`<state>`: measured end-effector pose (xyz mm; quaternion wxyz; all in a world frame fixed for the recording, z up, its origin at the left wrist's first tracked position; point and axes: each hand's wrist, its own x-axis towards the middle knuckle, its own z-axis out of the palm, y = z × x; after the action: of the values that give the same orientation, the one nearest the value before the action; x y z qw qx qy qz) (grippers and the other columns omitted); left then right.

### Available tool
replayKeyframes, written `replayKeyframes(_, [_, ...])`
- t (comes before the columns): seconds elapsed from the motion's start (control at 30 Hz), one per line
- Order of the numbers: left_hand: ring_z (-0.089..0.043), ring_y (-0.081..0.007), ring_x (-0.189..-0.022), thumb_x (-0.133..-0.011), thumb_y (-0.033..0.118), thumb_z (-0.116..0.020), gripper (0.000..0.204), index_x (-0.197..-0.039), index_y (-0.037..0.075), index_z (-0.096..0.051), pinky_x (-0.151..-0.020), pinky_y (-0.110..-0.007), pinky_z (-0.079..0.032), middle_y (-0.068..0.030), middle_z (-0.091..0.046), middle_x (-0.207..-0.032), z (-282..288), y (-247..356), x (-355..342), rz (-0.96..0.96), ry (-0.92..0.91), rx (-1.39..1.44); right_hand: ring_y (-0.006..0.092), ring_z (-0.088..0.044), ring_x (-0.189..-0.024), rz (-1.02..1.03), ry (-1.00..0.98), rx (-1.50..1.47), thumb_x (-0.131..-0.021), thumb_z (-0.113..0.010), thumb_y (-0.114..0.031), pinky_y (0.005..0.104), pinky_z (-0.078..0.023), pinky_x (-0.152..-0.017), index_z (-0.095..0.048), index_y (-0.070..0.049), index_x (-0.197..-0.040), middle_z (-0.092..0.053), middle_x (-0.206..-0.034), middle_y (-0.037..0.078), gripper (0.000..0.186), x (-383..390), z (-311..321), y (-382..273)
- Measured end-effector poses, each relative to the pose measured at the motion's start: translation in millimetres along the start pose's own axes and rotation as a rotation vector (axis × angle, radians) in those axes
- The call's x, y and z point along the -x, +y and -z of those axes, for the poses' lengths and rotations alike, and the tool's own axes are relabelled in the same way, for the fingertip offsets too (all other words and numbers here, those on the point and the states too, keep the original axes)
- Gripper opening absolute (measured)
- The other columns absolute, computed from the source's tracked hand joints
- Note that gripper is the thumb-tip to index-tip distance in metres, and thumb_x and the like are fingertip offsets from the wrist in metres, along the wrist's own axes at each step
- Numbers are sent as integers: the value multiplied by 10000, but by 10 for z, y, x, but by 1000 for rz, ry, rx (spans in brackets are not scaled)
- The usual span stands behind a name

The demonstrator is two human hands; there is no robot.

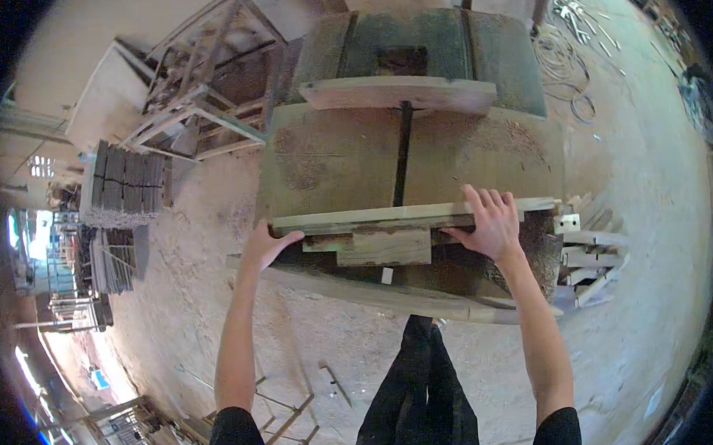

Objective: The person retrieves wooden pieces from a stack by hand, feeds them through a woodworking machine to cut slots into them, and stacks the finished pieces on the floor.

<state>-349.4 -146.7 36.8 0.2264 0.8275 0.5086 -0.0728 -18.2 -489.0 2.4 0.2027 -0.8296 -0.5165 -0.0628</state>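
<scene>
A long pale wooden board (412,212) lies across the near edge of a dusty machine table (330,175). Shorter wooden blocks (384,247) are stacked against its near side. My left hand (265,245) grips the board's left end, thumb on the near side and fingers mostly hidden behind it. Toward the right end, my right hand (492,223) is hooked over the board, fingers on the far side and thumb in front. Between the hands, a dark slot (403,151) runs away from me to a second thick wooden plank (402,93) lying crosswise.
Sawdust and chips litter the table. Cut wood pieces (592,254) are piled at its right. Coiled cable (562,63) lies on the floor beyond them. Stacked boards (125,182) and a wooden frame (213,109) stand at the left. A curved wooden rail (376,292) borders the near side.
</scene>
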Motion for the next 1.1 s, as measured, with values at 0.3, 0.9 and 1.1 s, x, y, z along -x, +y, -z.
replayKeyframes(0.3, [-623,-314,-1151,-772,395,-863,754,-1294,-57,-560,-1014,-417,-477,-206,-657,-1257,-189,-12,-39,-119,-56,298,312,-595,-1124,-90,-240,10,-749,-759,-604,532,-388,-1032,-656,-153,-1173,-661,-1070,102,627,53,88,7])
replayKeyframes(0.9, [-444,-357,-1384,-911,403,-721,778,-1490,-15,-412,-1150,-408,-332,-217,-472,-1500,-248,-2,-124,-96,-43,-88,257,-584,-931,-50,221,-27,-630,-709,-750,410,-433,-897,-624,-133,-894,-585,-867,63,677,239,-268,245])
replayKeyframes(1.1, [-525,-355,-1294,-913,425,-715,699,-1414,-19,-511,-1098,-417,-380,-205,-581,-1386,-63,-302,-217,-131,-9,-141,250,-584,-928,-47,193,-39,-624,-700,-753,395,-427,-869,-632,-125,-885,-590,-873,63,684,141,-194,164])
